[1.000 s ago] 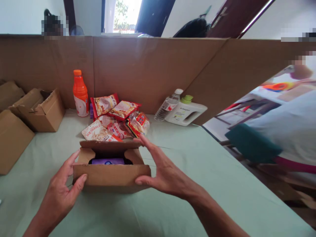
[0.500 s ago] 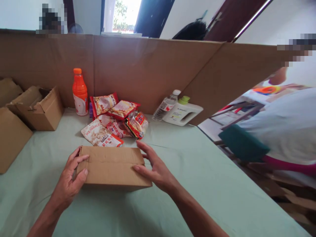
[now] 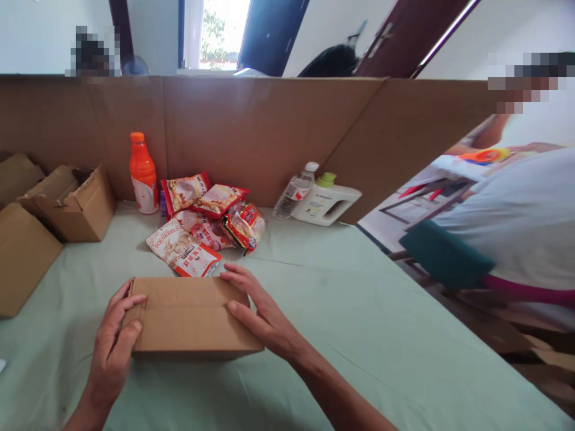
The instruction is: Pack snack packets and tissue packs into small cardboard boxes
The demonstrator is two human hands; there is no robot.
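Note:
A closed cardboard box (image 3: 188, 320) lies on the green-covered table in front of me. My left hand (image 3: 115, 332) grips its left end, with the thumb and a finger over the top edge. At the opposite end, my right hand (image 3: 263, 314) holds the right side, its thumb resting on the top and its fingers at the far corner. Just beyond the box is a white and red snack pouch (image 3: 184, 246). Behind that pouch lies a pile of snack packets, including a red-edged packet (image 3: 222, 199) and a clear, red-labelled packet (image 3: 245, 224).
An orange bottle (image 3: 144, 179) stands at the back left, near open cardboard boxes (image 3: 90, 203). A clear plastic bottle (image 3: 296, 191) and a white jug (image 3: 327, 203) lean against the cardboard wall (image 3: 269, 120). On the right, a person (image 3: 530, 203) sits beyond the table's edge.
Both hands and the box appear slightly lower and further left in view; the background has shifted too. The right hand's fingers have moved onto the box's far top edge.

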